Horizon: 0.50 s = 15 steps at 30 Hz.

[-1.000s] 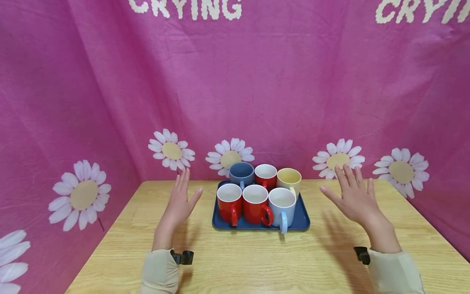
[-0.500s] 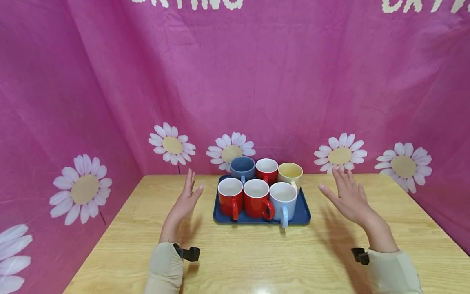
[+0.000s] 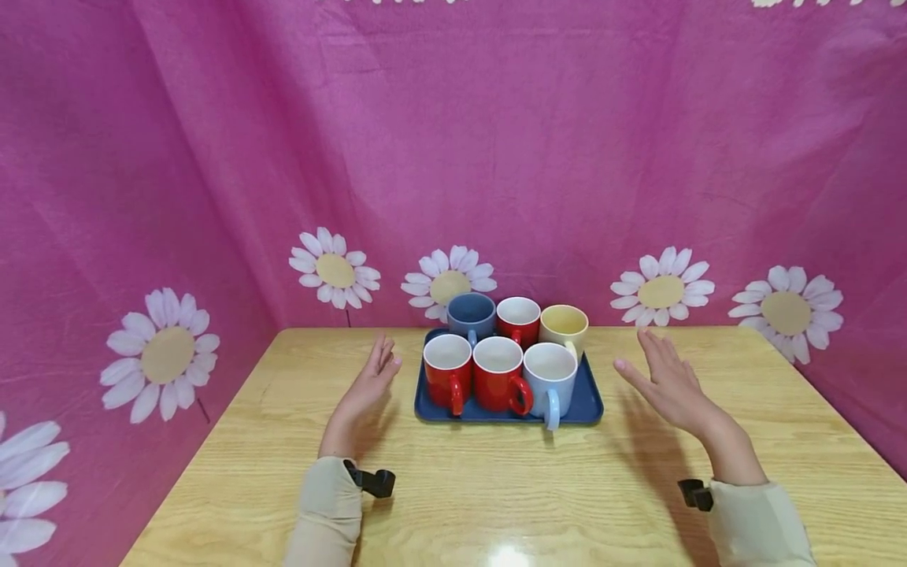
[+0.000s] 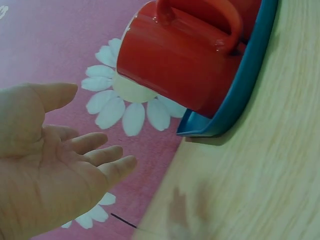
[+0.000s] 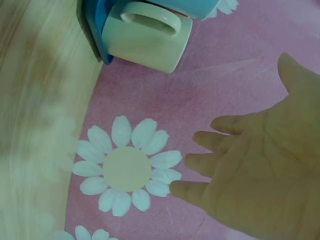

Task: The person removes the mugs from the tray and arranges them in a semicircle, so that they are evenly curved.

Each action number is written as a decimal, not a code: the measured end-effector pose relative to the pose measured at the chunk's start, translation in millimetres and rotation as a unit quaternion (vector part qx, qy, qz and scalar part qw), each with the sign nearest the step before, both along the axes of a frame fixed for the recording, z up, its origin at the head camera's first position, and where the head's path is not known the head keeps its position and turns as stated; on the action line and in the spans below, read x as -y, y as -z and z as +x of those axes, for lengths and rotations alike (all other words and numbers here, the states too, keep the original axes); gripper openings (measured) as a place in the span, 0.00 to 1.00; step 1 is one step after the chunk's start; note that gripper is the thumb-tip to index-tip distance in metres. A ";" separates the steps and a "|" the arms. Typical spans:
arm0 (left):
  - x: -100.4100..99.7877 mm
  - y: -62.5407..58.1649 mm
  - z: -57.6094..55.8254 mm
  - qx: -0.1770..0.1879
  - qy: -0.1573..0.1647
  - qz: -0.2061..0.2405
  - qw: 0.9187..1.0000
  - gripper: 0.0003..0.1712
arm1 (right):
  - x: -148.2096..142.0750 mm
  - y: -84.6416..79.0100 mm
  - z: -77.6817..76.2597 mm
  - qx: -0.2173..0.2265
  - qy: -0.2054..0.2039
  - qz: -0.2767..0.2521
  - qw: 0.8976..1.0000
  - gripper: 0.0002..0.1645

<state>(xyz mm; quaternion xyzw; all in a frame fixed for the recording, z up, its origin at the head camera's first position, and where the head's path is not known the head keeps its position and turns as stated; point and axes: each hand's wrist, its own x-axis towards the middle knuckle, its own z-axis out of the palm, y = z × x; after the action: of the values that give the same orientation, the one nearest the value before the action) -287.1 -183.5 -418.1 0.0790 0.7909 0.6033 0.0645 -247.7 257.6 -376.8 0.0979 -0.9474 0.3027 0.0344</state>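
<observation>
A dark blue tray (image 3: pixel 439 413) stands on the table and bears two rows of mugs. In front are a left red mug (image 3: pixel 447 376), a second red mug (image 3: pixel 496 378) and a light blue mug (image 3: pixel 549 378). Behind them stand a slate-blue mug (image 3: pixel 471 315), another red mug (image 3: pixel 518 323) and a cream-yellow mug (image 3: pixel 564 327). Left of the tray, above the table, my left hand (image 3: pixel 367 390) holds nothing, its palm toward the red mug (image 4: pixel 180 57). My right hand (image 3: pixel 669 386) hovers right of the tray, fingers spread and nothing in it; the cream-yellow mug (image 5: pixel 147 37) is nearest.
The light wooden table (image 3: pixel 439 504) ends at a pink curtain (image 3: pixel 482 142) with printed daisies, behind and along both sides. Each wrist wears a black strap mount, on the left (image 3: pixel 375 482) and on the right (image 3: pixel 696 494).
My left hand has moved right, closer to the tray, and turned more edge-on. The right hand has turned slightly. The head view has tilted down; tray and mugs stay put.
</observation>
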 end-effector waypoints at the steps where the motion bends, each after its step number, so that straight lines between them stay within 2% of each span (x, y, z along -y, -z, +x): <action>1: -0.7 1.5 0.2 0.005 -0.002 0.003 1.000 0.42 | 0.2 1.1 -0.1 0.003 -0.003 -0.001 1.000 0.52; 10: -5.6 14.4 -1.6 0.013 -0.016 0.029 0.999 0.40 | 3.1 8.7 0.7 0.029 -0.019 -0.008 0.999 0.53; 15: -8.6 20.5 -3.7 -0.004 -0.019 0.015 1.000 0.39 | 7.7 11.5 3.0 0.038 -0.027 -0.008 0.999 0.52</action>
<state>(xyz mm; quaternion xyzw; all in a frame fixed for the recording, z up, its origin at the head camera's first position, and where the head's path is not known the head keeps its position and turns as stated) -290.8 -174.9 -438.6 0.0675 0.7836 0.6157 0.0491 -244.7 250.0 -388.3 0.1116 -0.9427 0.3142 -0.0090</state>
